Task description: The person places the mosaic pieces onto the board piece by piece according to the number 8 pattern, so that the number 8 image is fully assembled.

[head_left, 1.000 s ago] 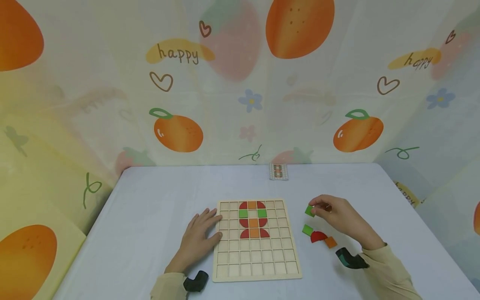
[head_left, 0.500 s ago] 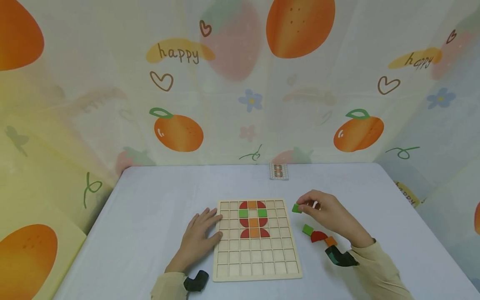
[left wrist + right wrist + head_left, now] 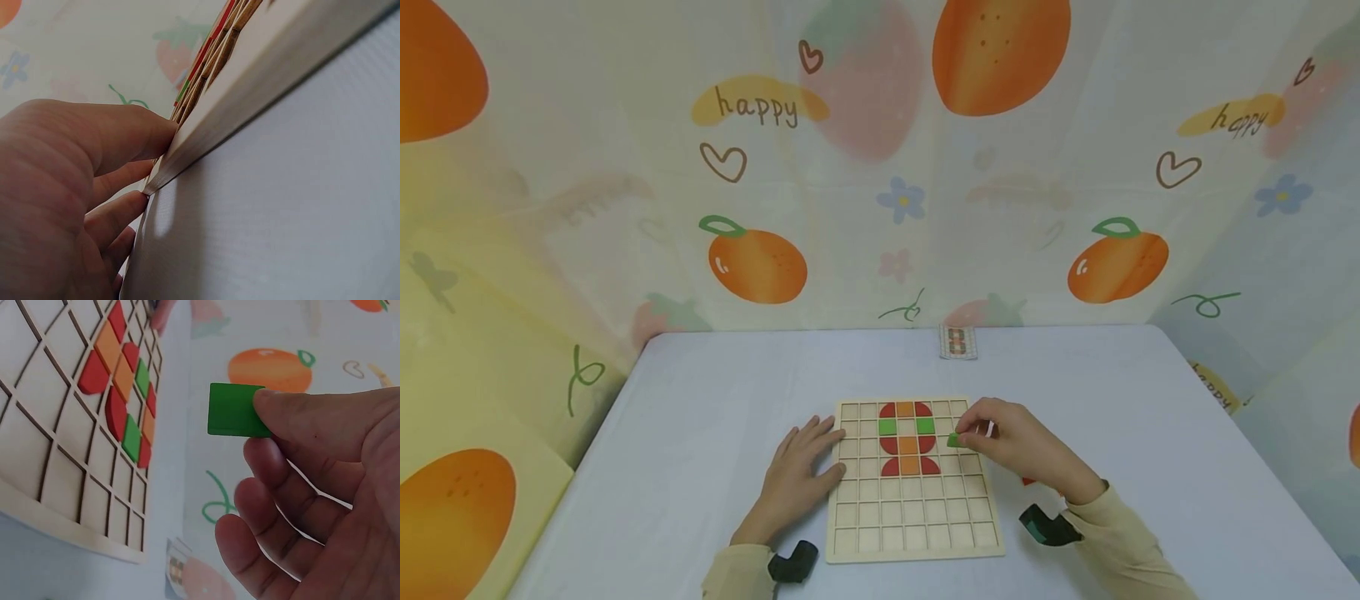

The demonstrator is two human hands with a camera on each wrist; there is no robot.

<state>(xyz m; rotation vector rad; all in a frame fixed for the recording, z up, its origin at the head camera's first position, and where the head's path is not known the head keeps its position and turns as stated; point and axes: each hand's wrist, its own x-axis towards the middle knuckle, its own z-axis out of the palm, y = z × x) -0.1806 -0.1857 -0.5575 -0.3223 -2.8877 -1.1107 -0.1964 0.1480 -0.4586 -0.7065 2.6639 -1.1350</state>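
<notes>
Between thumb and forefinger my right hand [image 3: 1018, 442] pinches a green square tile [image 3: 234, 409], held above the right columns of the wooden grid board [image 3: 913, 546]. My left hand [image 3: 797, 479] rests at the board's left edge, its fingers fairly straight and the thumb touching the rim, as the left wrist view also shows. In the board's upper middle sit red rounded pieces [image 3: 889, 446], orange squares [image 3: 908, 456] and two green squares [image 3: 924, 426]. A red piece [image 3: 1028, 481] peeks out below my right hand, which hides the other loose pieces.
A small card [image 3: 958, 342] with a printed pattern lies at the table's far edge. The white-covered table [image 3: 715, 400] extends around the board. A patterned curtain [image 3: 850, 250] hangs behind it. Black straps with cameras [image 3: 1049, 527] sit at the wrists.
My right hand has carried the green tile leftward, from beside the board to over its right columns, and now covers most of the loose pieces. The left hand stays put.
</notes>
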